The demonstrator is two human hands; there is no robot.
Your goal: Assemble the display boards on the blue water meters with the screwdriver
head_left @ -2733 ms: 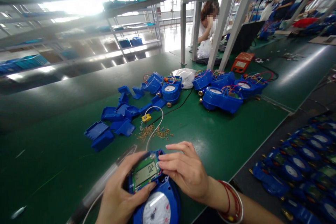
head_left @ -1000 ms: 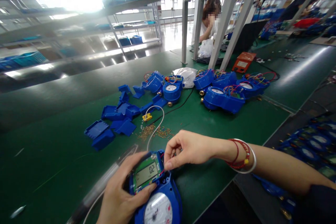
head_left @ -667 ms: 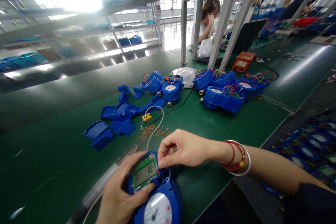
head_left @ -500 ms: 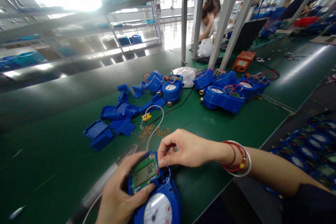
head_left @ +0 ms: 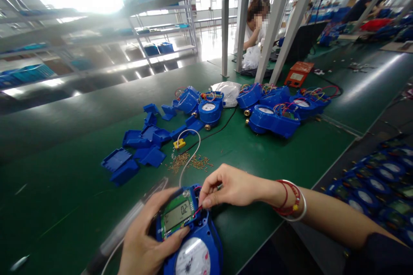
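My left hand (head_left: 146,234) is wrapped round a blue water meter (head_left: 214,240), thumb across its front. The meter has a round white dial (head_left: 194,258) and an uncovered green circuit board with a lit-looking display (head_left: 178,215) reading about 0.2. At the board's right edge, my right hand (head_left: 222,187) pinches thin red and dark wires (head_left: 198,210) between thumb and forefinger. Bracelets circle the right wrist. A clear-and-black tool (head_left: 125,223), perhaps an electric screwdriver, lies behind the left hand, partly hidden. A white cord (head_left: 195,150) loops up beyond the meter.
Small brass screws (head_left: 187,161) lie scattered ahead, with a yellow piece (head_left: 179,143) beside them. Blue plastic covers (head_left: 150,137) are heaped at left. Several blue meters (head_left: 274,118) with loose wires stand farther back, near metal posts (head_left: 225,38). More meters (head_left: 377,180) lie at lower right; a person (head_left: 254,25) sits beyond.
My right hand has shifted slightly right and down along the board's edge, and the red wires show more clearly. The left hand still holds the meter.
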